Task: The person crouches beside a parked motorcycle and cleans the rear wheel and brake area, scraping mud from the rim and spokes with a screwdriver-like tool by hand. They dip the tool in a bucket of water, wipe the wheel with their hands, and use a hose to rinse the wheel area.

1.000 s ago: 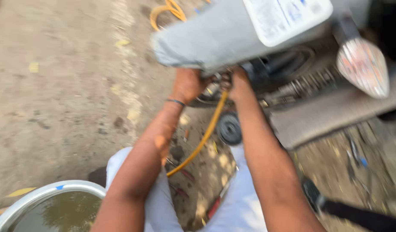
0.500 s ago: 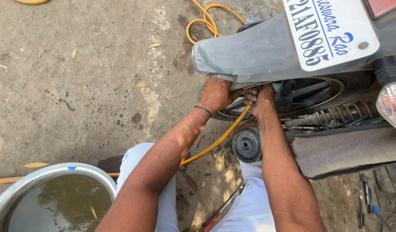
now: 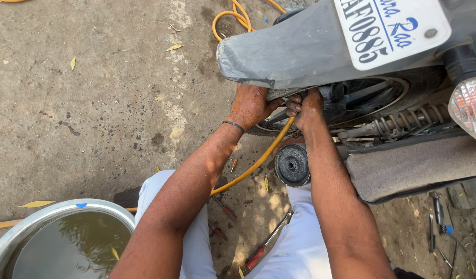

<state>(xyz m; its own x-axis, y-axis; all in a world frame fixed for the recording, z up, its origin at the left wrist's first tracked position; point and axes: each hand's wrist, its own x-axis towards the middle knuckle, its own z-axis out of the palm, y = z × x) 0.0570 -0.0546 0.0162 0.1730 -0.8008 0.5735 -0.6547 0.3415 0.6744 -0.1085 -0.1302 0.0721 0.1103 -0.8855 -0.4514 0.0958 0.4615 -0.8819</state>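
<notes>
- Two hands are pressed in at the rear tyre (image 3: 403, 90) — left hand (image 3: 251, 106) gripping its edge, right hand (image 3: 308, 108) clenched on the yellow hose (image 3: 258, 163).
- Wheel is mounted; hose work is judged unfinished.

Water basin (image 3: 21, 227) left of rear wheel (image 3: 382, 98).

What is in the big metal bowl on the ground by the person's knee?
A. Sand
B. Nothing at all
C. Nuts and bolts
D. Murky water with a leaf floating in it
D: the metal bowl at the lower left holds murky, reflective water with a small yellow leaf floating on it.
</notes>
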